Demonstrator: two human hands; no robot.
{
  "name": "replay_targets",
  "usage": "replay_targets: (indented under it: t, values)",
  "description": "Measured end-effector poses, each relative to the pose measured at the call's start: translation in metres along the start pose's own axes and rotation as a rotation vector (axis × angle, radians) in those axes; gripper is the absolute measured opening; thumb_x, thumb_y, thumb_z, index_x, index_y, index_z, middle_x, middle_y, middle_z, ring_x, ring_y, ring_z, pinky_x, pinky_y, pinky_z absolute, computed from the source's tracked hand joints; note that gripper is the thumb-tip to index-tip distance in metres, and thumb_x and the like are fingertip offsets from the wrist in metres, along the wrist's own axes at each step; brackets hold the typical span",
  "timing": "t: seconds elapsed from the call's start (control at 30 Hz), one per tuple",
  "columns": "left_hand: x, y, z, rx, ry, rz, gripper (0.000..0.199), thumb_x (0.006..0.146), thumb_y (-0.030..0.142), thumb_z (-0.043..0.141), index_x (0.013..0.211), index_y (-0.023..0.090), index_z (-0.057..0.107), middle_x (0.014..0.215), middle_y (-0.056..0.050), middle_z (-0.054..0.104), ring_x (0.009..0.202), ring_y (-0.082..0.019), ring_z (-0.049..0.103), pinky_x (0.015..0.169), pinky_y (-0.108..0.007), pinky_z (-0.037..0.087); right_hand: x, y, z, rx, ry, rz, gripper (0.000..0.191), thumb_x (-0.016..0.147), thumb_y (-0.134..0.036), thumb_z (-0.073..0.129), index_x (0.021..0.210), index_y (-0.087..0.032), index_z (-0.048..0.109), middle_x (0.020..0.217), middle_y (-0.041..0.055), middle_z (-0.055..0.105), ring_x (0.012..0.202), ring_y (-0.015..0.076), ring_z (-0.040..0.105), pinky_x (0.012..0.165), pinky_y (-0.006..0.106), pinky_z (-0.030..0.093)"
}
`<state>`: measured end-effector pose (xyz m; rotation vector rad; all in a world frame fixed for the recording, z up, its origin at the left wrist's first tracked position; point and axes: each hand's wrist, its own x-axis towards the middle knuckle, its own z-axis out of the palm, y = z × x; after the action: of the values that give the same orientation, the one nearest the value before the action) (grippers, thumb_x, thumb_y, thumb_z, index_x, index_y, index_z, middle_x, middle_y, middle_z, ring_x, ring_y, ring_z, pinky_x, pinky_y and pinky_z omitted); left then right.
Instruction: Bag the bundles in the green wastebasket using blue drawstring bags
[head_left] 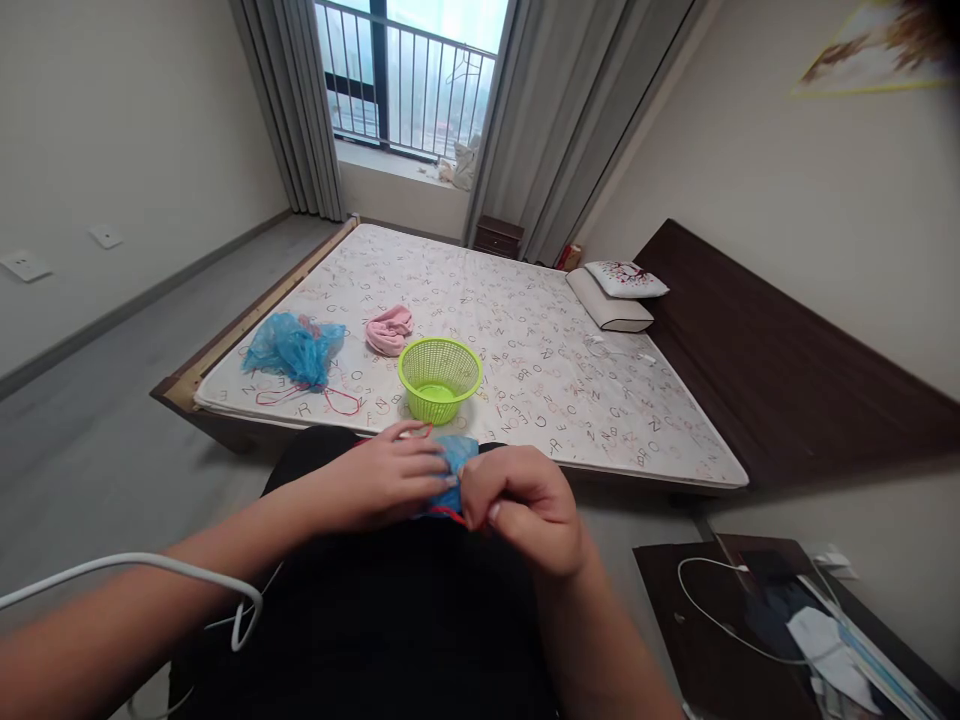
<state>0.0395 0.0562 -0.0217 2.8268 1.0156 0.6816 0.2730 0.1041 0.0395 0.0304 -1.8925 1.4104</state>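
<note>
We see the blue plastic bag (459, 453) above the lap, between the two hands and just this side of the mattress (517, 375). Our right hand (525, 505) is curled tight, its grip clamped on the bag's red drawstring (448, 515). Our left hand (394, 475) lies over the bag's near side with fingers almost straight; we cannot tell whether its grip pinches the plastic. Just beyond, the lime-green plastic basket (431, 408) stands upright on the mattress, near a pink cloth (388, 330).
</note>
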Motion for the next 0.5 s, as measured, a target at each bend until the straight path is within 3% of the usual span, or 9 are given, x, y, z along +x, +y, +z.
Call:
replay_targets:
  t: [0.13,0.23,0.33,0.4,0.5]
  values:
    - [-0.017,-0.042,0.026,-0.105,-0.068,-0.353,0.047,0.094,0.023,0.065,0.141,0.023,0.062,0.146,-0.016,0.059,0.127,-0.029,0.063,0.105,-0.043,0.053,-0.007,-0.004,-0.008,0.067,-0.201,-0.028,0.017,0.081,-0.010,0.047,0.070,-0.020,0.056,0.062,-0.0015,0.057,0.056,0.0095,0.053,0.057,0.022,0.045]
    - [-0.030,-0.062,0.038,-0.147,-0.024,-0.658,0.049,0.094,0.025,0.061,0.142,0.020,0.061,0.131,-0.015,0.064,0.115,-0.027,0.067,0.101,-0.042,0.055,-0.014,-0.017,-0.019,-0.012,-0.287,0.112,0.022,0.083,-0.011,0.047,0.080,-0.020,0.066,0.071,0.0010,0.066,0.062,0.0119,0.059,0.063,0.025,0.050]
    - [-0.035,-0.063,0.040,-0.118,0.141,-0.848,0.055,0.090,0.026,0.060,0.144,0.017,0.058,0.114,-0.012,0.065,0.106,-0.026,0.067,0.098,-0.041,0.055,-0.019,-0.031,-0.027,-0.157,-0.342,0.293,0.035,0.092,-0.014,0.045,0.111,-0.023,0.073,0.091,0.0032,0.074,0.075,0.0154,0.067,0.072,0.029,0.055]
    - [-0.030,-0.054,0.036,-0.141,0.233,-0.925,0.066,0.087,0.027,0.061,0.151,0.016,0.051,0.108,-0.009,0.065,0.100,-0.025,0.066,0.095,-0.039,0.055,-0.020,-0.033,-0.027,-0.343,-0.291,0.371,0.040,0.097,-0.017,0.048,0.128,-0.028,0.070,0.100,0.0035,0.076,0.085,0.0184,0.069,0.078,0.033,0.057]
    - [-0.017,-0.032,0.023,-0.293,0.242,-0.969,0.088,0.085,0.028,0.064,0.166,0.017,0.028,0.107,-0.007,0.067,0.089,-0.021,0.066,0.087,-0.035,0.055,-0.020,-0.023,-0.017,-0.693,0.004,0.412,0.034,0.100,-0.027,0.058,0.133,-0.030,0.069,0.107,0.0069,0.074,0.097,0.0245,0.068,0.089,0.041,0.056]
